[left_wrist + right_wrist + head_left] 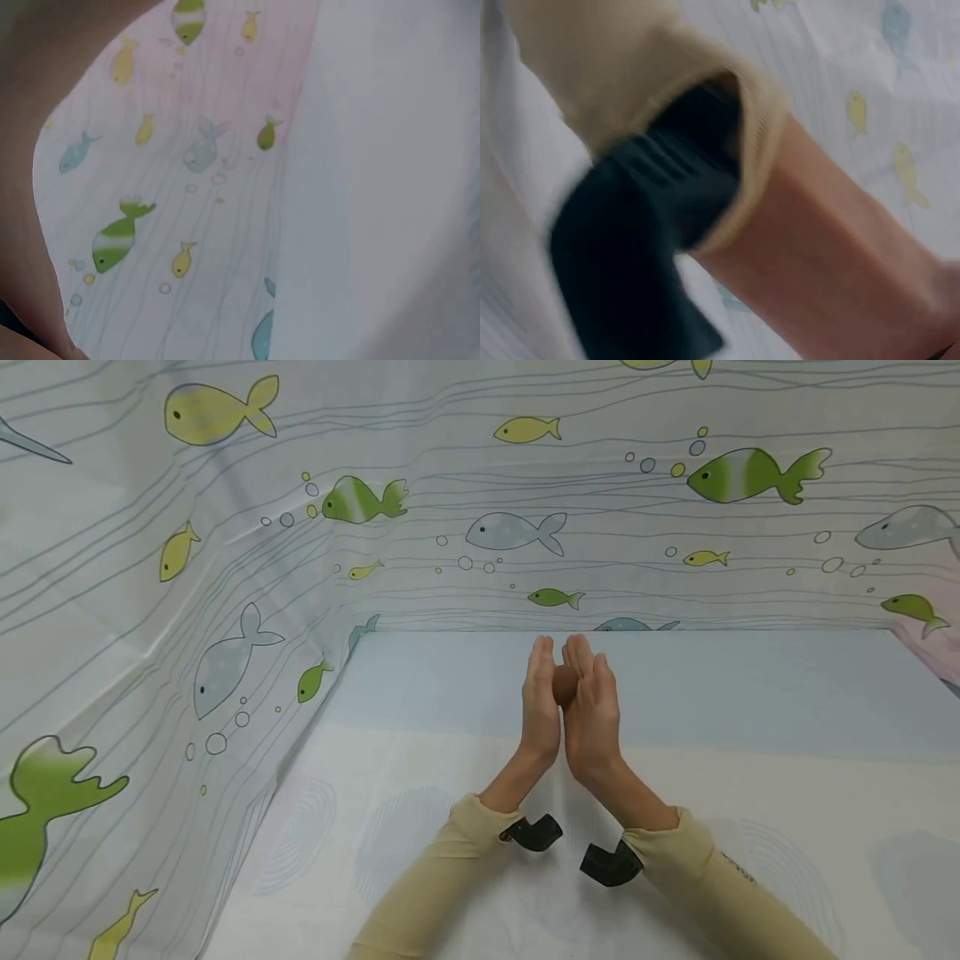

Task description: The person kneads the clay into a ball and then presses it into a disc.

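Note:
A small brown ball (565, 686) sits between my two palms in the head view, partly covered by them. My left hand (541, 710) presses it from the left with straight fingers pointing away from me. From the other side my right hand (594, 722) lies flat against it, its fingers also straight. The heels of both hands come close together below the ball. In the left wrist view only bare skin (19, 210) shows along the left edge. A bare forearm (832, 240) fills much of the right wrist view, and the ball is out of sight in both wrist views.
The hands are above a table (750, 693) with a pale blue band and a white, circle-patterned front part. A fish-print cloth (450, 468) hangs behind and at the left. Black wrist cameras (611, 865) stick out from the beige sleeves (442, 877).

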A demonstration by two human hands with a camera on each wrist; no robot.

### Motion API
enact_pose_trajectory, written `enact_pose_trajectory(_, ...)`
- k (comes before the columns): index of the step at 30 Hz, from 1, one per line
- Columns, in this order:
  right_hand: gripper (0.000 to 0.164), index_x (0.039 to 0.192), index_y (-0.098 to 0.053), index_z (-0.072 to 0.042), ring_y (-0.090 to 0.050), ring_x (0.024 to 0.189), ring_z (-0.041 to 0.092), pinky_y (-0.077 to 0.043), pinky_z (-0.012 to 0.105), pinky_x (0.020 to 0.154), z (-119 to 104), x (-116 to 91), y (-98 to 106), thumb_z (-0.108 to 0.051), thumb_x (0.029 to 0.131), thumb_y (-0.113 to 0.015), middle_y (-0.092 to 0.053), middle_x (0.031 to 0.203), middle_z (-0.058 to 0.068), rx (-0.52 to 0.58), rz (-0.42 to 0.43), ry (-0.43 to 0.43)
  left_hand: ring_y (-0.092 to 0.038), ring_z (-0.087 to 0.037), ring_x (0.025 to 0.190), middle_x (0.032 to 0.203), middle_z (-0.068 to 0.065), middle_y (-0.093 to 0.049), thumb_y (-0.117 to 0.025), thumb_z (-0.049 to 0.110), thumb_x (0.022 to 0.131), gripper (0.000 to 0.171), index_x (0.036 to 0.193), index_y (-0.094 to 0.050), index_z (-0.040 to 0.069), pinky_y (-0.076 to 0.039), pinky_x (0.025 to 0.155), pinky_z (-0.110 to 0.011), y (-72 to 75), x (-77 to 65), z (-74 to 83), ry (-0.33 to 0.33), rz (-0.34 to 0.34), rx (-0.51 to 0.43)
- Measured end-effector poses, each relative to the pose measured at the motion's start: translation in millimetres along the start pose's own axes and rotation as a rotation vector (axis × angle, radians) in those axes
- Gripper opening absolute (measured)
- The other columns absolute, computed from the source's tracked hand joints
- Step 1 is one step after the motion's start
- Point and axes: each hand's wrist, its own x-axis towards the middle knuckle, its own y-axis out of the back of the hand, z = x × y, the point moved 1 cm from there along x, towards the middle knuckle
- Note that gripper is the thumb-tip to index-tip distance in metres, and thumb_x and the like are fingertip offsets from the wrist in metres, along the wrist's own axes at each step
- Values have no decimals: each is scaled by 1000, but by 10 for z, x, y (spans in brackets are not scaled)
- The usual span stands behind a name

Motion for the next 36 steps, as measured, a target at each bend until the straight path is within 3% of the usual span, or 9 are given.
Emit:
enact_pose_trajectory(7,68,158,-8,-8,-7,151,11,-11,44,122,-8,-114,-132,-49,104,-13,-11,162,3,4,-80,1,-14,-9,150,165,-2,-14,-23,41,103,67,158,-15,4,-17,121,-29,134,204,121,-53,46,-62)
enact_pose_trajectory(10,69,159,7,-11,-1,152,12,-6,45,123,-12,-159,-166,-49,105,-12,2,166,2,19,-97,-36,-12,-11,151,165,-6,-13,-22,39,103,67,158,-12,2,-16,120,-27,182,288,193,-105,50,-95)
enact_pose_trajectory(17,72,157,14,-9,-2,153,17,-6,43,123,-52,-158,-194,-51,104,-10,4,166,5,28,-111,-45,-12,-12,151,165,-8,-14,-23,37,102,68,158,-11,0,-14,121,-28,200,348,282,-155,29,-73)
enact_pose_trajectory(20,72,158,13,-11,-1,153,15,-7,42,123,-82,-107,-173,-52,104,-11,4,167,3,39,-84,-42,-15,-12,150,165,-6,-17,-25,40,102,69,158,-15,1,-15,121,-31,164,295,249,-149,17,-16)
enact_pose_trajectory(22,71,158,12,-12,-1,153,14,-7,40,123,-95,-60,-144,-51,104,-11,3,167,2,49,-60,-41,-27,-14,146,158,-11,-33,-26,43,102,69,158,-17,2,-20,120,-34,124,238,204,-150,6,24)
enact_pose_trajectory(27,69,159,9,-14,-3,153,14,-6,35,123,-107,80,-27,-50,103,-12,1,167,2,74,35,-37,-30,-15,145,155,-11,-37,-26,48,104,69,158,-19,5,-24,119,-36,-3,53,82,-178,-54,79)
enact_pose_trajectory(29,70,160,7,-15,-5,153,15,-8,33,123,-105,138,33,-50,104,-14,-1,167,2,110,84,-38,-21,-14,149,163,-6,-23,-26,46,104,68,157,-19,4,-22,120,-35,-51,-24,50,-188,-78,88)
enact_pose_trajectory(33,70,160,5,-17,-5,153,15,-10,32,123,-85,245,165,-52,104,-17,-1,167,2,220,154,-26,-17,-12,150,163,-3,-21,-26,44,105,67,157,-20,4,-21,121,-35,-140,-162,28,-185,-109,91)
enact_pose_trajectory(36,70,160,5,-17,-4,153,15,-7,34,123,-75,316,262,-52,103,-17,0,167,1,274,188,5,-14,-9,150,164,0,-18,-26,46,104,67,158,-18,7,-19,121,-34,-200,-269,36,-142,-136,58)
